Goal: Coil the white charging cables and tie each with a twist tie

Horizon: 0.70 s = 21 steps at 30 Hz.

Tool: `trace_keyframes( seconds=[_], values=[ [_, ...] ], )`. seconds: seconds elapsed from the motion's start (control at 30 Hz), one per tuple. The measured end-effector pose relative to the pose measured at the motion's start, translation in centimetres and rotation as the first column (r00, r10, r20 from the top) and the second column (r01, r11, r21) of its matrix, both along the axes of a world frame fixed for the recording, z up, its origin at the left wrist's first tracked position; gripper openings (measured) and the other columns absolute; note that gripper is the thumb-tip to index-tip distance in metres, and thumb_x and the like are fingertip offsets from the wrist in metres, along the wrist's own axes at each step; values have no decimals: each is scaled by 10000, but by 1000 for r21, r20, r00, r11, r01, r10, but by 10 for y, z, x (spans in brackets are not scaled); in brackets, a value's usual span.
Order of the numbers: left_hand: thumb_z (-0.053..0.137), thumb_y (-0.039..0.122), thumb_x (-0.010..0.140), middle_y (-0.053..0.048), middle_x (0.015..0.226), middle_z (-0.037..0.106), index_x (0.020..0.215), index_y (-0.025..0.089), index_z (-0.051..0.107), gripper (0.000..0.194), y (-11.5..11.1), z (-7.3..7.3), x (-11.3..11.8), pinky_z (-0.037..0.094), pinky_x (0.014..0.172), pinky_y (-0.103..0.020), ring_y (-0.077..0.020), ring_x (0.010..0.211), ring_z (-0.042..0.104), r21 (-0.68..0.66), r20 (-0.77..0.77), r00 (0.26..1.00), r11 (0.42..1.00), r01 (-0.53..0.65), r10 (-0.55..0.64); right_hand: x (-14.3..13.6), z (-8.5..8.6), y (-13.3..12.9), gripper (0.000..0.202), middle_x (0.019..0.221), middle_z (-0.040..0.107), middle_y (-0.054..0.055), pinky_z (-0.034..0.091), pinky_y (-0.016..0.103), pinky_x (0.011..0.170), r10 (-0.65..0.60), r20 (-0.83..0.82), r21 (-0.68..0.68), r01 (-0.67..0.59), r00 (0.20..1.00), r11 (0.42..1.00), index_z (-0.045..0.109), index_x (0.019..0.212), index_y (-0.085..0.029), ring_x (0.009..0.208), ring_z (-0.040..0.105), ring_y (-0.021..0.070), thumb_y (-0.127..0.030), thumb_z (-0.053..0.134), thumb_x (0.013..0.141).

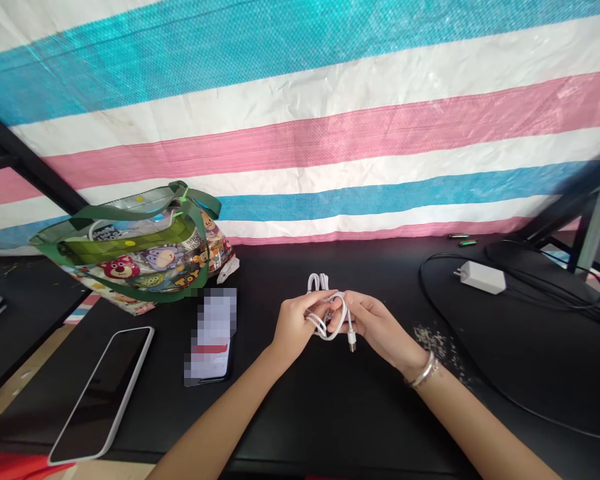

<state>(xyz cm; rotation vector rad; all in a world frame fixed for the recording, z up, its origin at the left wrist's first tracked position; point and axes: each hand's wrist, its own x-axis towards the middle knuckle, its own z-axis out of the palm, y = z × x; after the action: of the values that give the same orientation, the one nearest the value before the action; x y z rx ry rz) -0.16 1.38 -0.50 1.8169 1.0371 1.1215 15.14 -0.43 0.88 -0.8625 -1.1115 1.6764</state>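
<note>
A white USB charging cable (320, 331) is bunched in loops between my two hands, over the black table. My left hand (296, 325) is closed around the looped part, and some loops stick up behind its fingers. With thumb and fingers pinched, my right hand (375, 323) grips another loop of the same cable. One metal-tipped plug (352, 341) hangs down just below the right fingertips. The cable's other end is hidden among the loops and fingers. A bracelet (424, 372) circles my right wrist.
On the left lie a phone in a white case (103, 393) and a phone with a lit, blurred screen (211, 340). Behind them stands a cartoon-print bag (150, 260). To the right are a white charger (483, 277), black cables (443, 317) and scattered crumbs (437, 343). Striped sheeting (330, 147) hangs behind.
</note>
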Motion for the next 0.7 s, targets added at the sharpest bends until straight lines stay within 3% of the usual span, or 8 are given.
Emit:
trace_keyframes(
  seconds=[0.37, 0.57, 0.7],
  values=[
    [501, 249, 866, -14, 648, 704, 1039, 183, 728, 293, 0, -2, -2, 405, 500, -193, -99, 486, 512, -2, -97, 995, 1000, 3, -3, 0, 4, -1, 373, 634, 673, 16, 501, 257, 585, 47, 44, 57, -50, 998, 997, 659, 788, -163, 578, 615, 129, -534, 675, 751],
    [455, 243, 882, -58, 883, 747, 1100, 191, 696, 329, 2, -1, -1, 474, 605, -230, -140, 628, 611, 17, -82, 996, 999, 44, -43, 0, 0, -1, 381, 665, 643, 2, 490, 249, 617, -81, 103, 72, 74, 991, 995, 655, 764, -172, 616, 586, 120, -551, 683, 729],
    [471, 240, 872, -56, 863, 741, 1099, 201, 690, 318, 0, 2, 0, 490, 632, -244, -158, 665, 636, -21, -95, 993, 998, 61, -63, -2, 3, -1, 368, 685, 618, 0, 487, 263, 632, -100, 153, 137, 79, 983, 987, 646, 740, -180, 623, 567, 126, -546, 676, 737]
  ],
)
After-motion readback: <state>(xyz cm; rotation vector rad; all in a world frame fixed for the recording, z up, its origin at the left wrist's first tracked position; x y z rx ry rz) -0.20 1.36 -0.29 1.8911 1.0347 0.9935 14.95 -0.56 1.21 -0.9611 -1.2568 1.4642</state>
